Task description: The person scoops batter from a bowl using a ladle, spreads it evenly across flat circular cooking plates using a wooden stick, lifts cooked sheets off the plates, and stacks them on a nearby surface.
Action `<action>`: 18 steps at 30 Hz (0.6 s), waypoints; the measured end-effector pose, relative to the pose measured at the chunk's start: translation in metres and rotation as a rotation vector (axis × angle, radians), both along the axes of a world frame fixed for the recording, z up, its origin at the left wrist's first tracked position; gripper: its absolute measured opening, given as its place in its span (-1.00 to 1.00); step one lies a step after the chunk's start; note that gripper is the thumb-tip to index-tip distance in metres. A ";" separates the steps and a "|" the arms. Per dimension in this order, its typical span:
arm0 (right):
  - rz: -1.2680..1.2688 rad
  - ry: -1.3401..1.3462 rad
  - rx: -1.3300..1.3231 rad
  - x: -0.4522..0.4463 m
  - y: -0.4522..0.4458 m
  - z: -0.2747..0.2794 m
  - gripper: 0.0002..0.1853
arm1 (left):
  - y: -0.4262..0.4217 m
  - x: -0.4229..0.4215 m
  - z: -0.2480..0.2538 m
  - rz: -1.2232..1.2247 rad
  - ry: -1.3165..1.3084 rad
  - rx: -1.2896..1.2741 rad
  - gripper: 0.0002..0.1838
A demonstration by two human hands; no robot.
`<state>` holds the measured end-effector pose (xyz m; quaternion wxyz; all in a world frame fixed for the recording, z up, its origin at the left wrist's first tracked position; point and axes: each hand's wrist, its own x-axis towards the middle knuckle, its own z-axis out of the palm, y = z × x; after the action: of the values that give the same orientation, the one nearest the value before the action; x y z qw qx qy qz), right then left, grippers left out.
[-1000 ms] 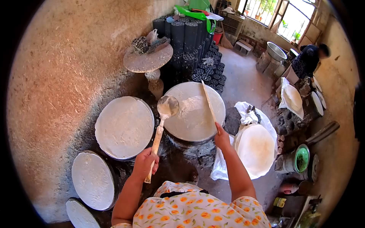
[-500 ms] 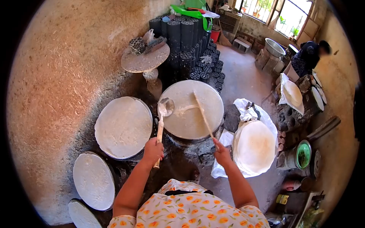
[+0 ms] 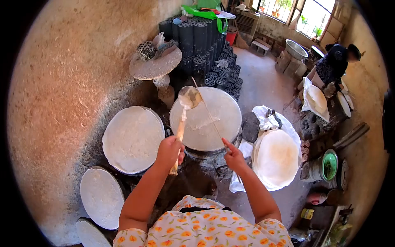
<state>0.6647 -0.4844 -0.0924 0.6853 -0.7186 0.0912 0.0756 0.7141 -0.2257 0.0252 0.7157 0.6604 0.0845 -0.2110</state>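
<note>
My left hand (image 3: 169, 153) is closed around the wooden handle of a ladle (image 3: 190, 98), its metal bowl smeared with pale batter. Pinched in my right hand (image 3: 235, 158) is a long thin stick (image 3: 211, 119), which slants up and left so that its far part crosses the ladle's rim. Both tools are over the large round griddle (image 3: 222, 131), coated with a thin whitish layer and a ragged streak of batter near its middle. To its left, another griddle bears a pale round sheet (image 3: 132, 140). At right lies a stack of thin round flatbreads (image 3: 275, 158) on white plastic.
More coated griddles (image 3: 101, 198) curve along the wall at lower left. Behind the main griddle rise stacked black coal briquettes (image 3: 193, 39), beside a stone disc (image 3: 155, 66). A person (image 3: 332, 61) bends over other griddles at far right. A green basin (image 3: 328, 165) stands at right.
The ladle has moved up and right over the griddle. The stick has swung left and turned edge-on, its far part now meeting the ladle's bowl. The person at far right has shifted slightly.
</note>
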 end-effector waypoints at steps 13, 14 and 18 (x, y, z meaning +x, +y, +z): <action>-0.019 -0.097 -0.442 0.039 -0.028 -0.057 -0.30 | -0.056 0.056 -0.056 0.041 -0.052 0.379 -0.87; 0.097 0.138 -0.281 0.031 -0.019 -0.045 -0.28 | -0.057 0.053 -0.053 0.040 -0.050 0.380 -0.87; 0.108 0.465 0.294 0.010 0.007 0.023 -0.21 | -0.045 0.037 -0.054 0.141 0.104 0.044 -0.85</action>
<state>0.6748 -0.4776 -0.0696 0.7377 -0.5788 0.1958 0.2872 0.7512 -0.2702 -0.0293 0.7087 0.6565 0.1726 -0.1924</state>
